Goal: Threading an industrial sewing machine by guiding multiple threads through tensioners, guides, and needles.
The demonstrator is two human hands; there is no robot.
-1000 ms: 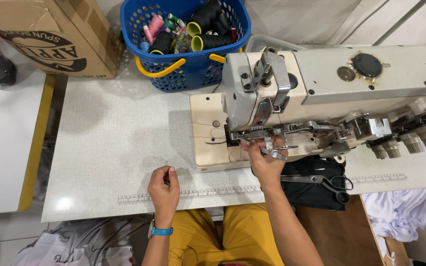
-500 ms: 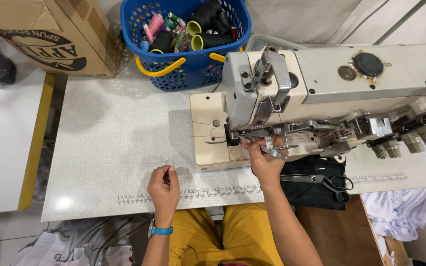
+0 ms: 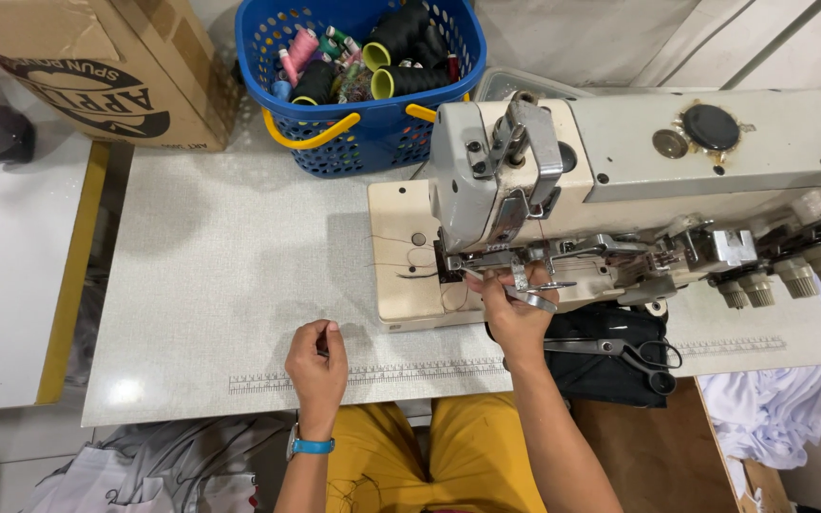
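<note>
A cream industrial sewing machine (image 3: 658, 161) stands on a pale grey table (image 3: 220, 275). My right hand (image 3: 513, 313) is up under the machine head at the needle area, fingers pinched on metal tweezers (image 3: 530, 296) beside the presser foot. Thin dark threads (image 3: 410, 261) trail over the machine bed to its left. My left hand (image 3: 316, 364) rests on the table near the front edge, fingers curled with thumb and forefinger pinched together; what they pinch is too small to tell. A blue band is on that wrist.
A blue basket (image 3: 353, 76) of thread cones sits behind the machine, a cardboard box (image 3: 97, 66) to its left. Scissors (image 3: 620, 351) lie on black fabric (image 3: 610, 366) at the right. A ruler strip (image 3: 382, 375) runs along the table's front edge. White cloth (image 3: 772, 418) hangs at the lower right.
My right hand has shifted slightly at the needle area. My left hand stays where it was on the table.
</note>
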